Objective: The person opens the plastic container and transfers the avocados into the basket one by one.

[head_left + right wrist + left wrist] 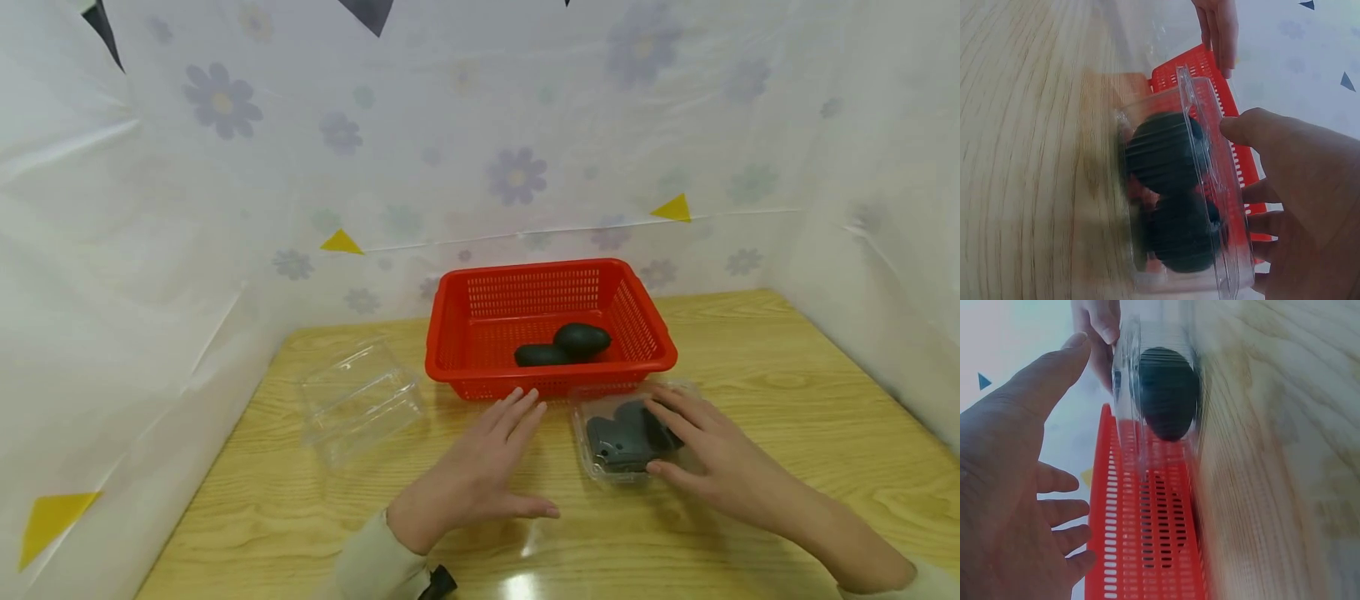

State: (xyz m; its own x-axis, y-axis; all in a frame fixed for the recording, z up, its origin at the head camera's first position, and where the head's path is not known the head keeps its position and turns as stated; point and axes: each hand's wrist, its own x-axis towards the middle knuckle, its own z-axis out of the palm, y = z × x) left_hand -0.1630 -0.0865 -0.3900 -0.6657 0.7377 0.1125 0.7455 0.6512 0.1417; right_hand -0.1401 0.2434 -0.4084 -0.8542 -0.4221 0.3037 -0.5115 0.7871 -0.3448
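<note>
A clear plastic clamshell box (582,437) stands on the table with dark green avocados (624,440) inside; two of them show through its wall in the right wrist view. My right hand (708,454) rests on the lid, fingers spread over its right part and thumb at the front edge. To the box's left my left hand (480,467) is held over the table with its fingers extended and its thumb apart, holding nothing. The left wrist view shows an avocado (1169,394) through the end of the box, beyond the left thumb.
Behind the box a red plastic basket (551,381) holds two dark avocados (581,340). Another clear plastic container (363,400) lies on the left of the wood-grain table (247,500). A flower-patterned white sheet (427,133) hangs around the back and sides.
</note>
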